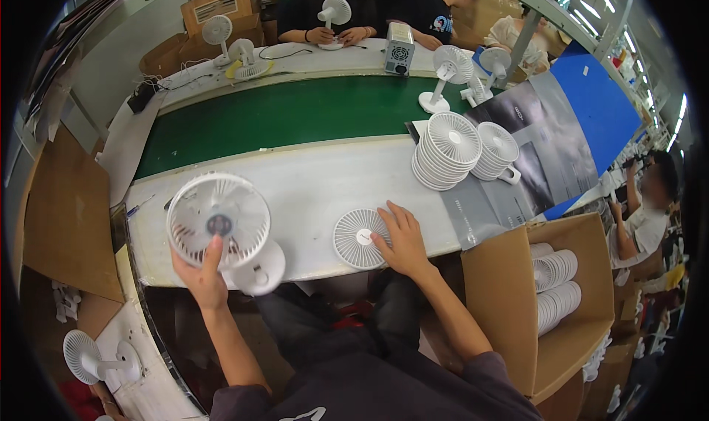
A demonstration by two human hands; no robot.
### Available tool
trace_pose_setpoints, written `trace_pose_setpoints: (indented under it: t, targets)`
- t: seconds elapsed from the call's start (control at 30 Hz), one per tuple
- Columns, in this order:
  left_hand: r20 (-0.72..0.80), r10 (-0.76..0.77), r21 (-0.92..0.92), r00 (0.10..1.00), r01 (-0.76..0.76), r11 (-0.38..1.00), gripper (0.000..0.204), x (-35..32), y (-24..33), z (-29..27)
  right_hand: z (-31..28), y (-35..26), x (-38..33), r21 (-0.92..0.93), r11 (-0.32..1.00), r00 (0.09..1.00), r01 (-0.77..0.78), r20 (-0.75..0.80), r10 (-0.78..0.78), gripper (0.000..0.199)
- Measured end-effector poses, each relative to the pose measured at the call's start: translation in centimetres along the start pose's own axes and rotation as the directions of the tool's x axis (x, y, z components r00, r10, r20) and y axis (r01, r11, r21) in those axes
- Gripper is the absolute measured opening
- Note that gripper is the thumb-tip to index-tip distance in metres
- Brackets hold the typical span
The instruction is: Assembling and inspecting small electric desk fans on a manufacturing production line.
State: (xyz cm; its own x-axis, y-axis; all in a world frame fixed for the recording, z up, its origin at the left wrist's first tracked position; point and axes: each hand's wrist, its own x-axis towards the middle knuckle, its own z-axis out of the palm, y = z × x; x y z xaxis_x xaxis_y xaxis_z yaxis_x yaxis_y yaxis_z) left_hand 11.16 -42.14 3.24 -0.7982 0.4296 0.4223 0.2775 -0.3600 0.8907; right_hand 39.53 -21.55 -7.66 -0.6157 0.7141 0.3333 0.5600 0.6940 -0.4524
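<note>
Pinched in left hand [201, 275]: fan [223, 218], thumb near centre; right hand [402, 242] lay spread on grille [354, 238]. Fan seemed light, brittle; base [264, 269] looked safest hold.

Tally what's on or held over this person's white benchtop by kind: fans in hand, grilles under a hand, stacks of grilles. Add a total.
Fan in the left hand: 1
Single grille under the right hand: 1
Stacks, larger stack and smaller stack: 2
Total: 4
</note>
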Motion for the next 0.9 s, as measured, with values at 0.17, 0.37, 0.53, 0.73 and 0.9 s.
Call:
trace_pose_setpoints:
  t: [0.17,0.37,0.53,0.73,0.9]
  targets:
    - [0.132,-0.120,-0.117,0.984,0.136,0.984,0.075,-4.2,2.5,-1.3,0.2,-3.7,-1.3,-0.095,0.987,0.991,0.131,0.015,-0.130,0.079]
    - [0.037,-0.147,-0.030,0.988,0.148,0.989,0.088,-9.1,0.8,0.9,1.0,-4.6,-0.4,-0.071,0.995,0.998,0.065,0.024,-0.063,0.089]
    - [0.106,-0.431,-0.186,0.896,0.444,0.877,0.084,-12.3,-0.9,0.7,2.4,-5.5,1.0,-0.129,0.982,0.990,0.138,0.038,-0.135,0.094]
    - [0.159,-0.648,-0.176,0.745,0.667,0.724,0.079,-13.7,-2.6,0.1,2.2,-4.6,1.4,-0.228,0.956,0.980,0.183,0.120,-0.159,0.094]
    - [0.217,-0.704,-0.137,0.676,0.735,0.664,0.074,-14.1,-2.4,1.1,3.2,-4.5,1.1,-0.066,0.990,0.992,0.124,0.002,-0.124,0.094]
